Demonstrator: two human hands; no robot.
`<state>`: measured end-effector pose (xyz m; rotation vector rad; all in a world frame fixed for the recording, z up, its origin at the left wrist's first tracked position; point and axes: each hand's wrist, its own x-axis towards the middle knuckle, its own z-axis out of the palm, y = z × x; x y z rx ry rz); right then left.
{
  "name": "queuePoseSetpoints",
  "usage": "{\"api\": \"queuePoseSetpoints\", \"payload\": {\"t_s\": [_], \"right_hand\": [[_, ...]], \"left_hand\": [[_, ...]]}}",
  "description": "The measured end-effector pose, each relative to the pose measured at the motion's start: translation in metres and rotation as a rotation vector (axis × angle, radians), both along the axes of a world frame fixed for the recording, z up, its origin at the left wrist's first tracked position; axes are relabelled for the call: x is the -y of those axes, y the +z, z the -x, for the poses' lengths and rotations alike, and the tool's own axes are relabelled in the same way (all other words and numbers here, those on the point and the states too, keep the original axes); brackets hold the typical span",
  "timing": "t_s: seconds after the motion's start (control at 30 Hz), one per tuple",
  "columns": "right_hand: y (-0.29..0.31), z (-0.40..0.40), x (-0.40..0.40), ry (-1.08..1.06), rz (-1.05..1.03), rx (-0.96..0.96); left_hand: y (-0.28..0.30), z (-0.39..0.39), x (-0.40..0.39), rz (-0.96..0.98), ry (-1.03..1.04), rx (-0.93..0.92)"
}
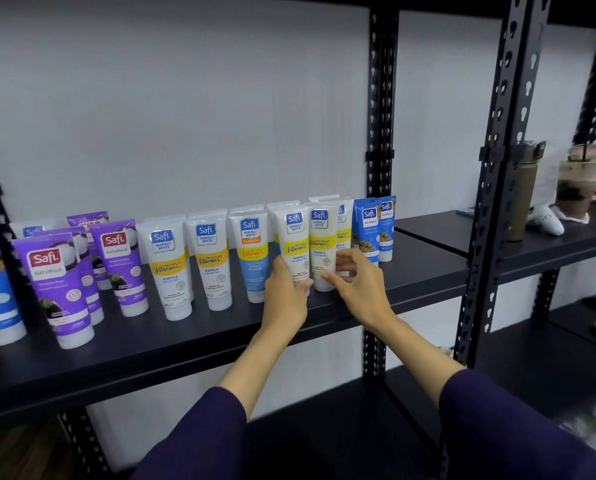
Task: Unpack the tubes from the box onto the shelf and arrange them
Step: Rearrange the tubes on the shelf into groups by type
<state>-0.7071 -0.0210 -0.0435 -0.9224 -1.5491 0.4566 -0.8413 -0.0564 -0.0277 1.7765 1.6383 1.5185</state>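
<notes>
Rows of upright tubes stand cap-down on the black shelf [192, 344]: purple tubes [52, 282] at the left, white and yellow tubes [166, 268] in the middle, blue tubes [369, 230] at the right. My left hand [284, 289] grips one white and yellow tube [294, 242] near its base. Beside it, my right hand [357, 278] pinches the neighbouring white and yellow tube [320, 237] with thumb in front and fingers behind. Both tubes stand on the shelf, close together. No box is in view.
A black slotted upright [381, 133] rises right behind the blue tubes, a second upright [497, 188] further right. The neighbouring shelf [518, 251] holds a brown bottle [525, 195], a white object and a drink cup [576, 185]. Lower shelves lie below.
</notes>
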Motion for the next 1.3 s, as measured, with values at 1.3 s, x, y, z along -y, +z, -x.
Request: {"api": "queuePoseSetpoints", "payload": {"t_s": [1.3], "right_hand": [[0.02, -0.121, -0.099, -0.045, 0.314, 0.204]], "left_hand": [[0.006, -0.151, -0.08, 0.242, 0.003, 0.258]]}}
